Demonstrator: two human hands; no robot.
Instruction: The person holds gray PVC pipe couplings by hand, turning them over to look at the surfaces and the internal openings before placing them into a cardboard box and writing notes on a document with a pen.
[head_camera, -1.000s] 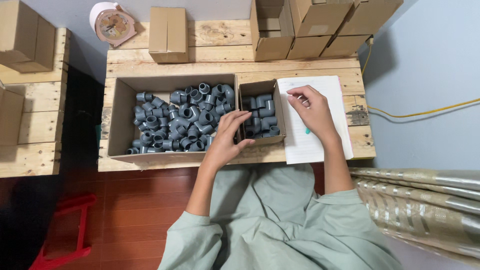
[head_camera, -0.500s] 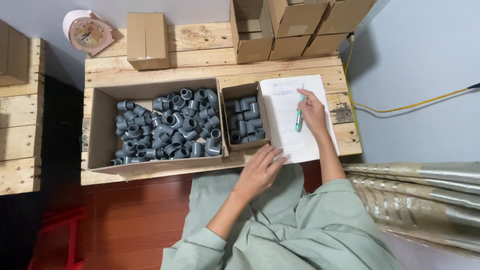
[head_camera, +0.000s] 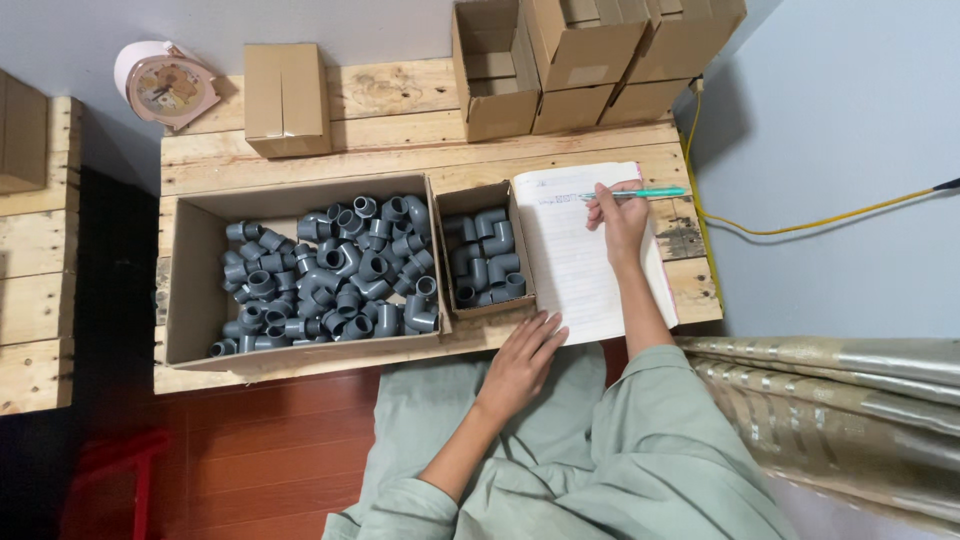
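Observation:
My right hand (head_camera: 619, 217) holds a teal pen (head_camera: 640, 194) with its tip on the top of a white lined paper pad (head_camera: 575, 260) lying on the wooden pallet table (head_camera: 400, 150). My left hand (head_camera: 523, 358) lies flat with fingers apart at the pad's lower left corner, by the table's front edge. Left of the pad stands a small open cardboard box (head_camera: 484, 250) with several grey pipe elbows in it. A large open cardboard box (head_camera: 190, 290) further left holds a heap of grey pipe elbows (head_camera: 335, 275).
A closed small carton (head_camera: 287, 98) and a pink round scale (head_camera: 162, 82) sit at the back left. Several open cartons (head_camera: 590, 55) are stacked at the back right. A yellow cable (head_camera: 800, 220) runs along the floor on the right. Another pallet (head_camera: 35, 280) stands to the left.
My left hand left the small box and dropped to the pad's lower corner. My right hand took up the pen and moved to the top of the page.

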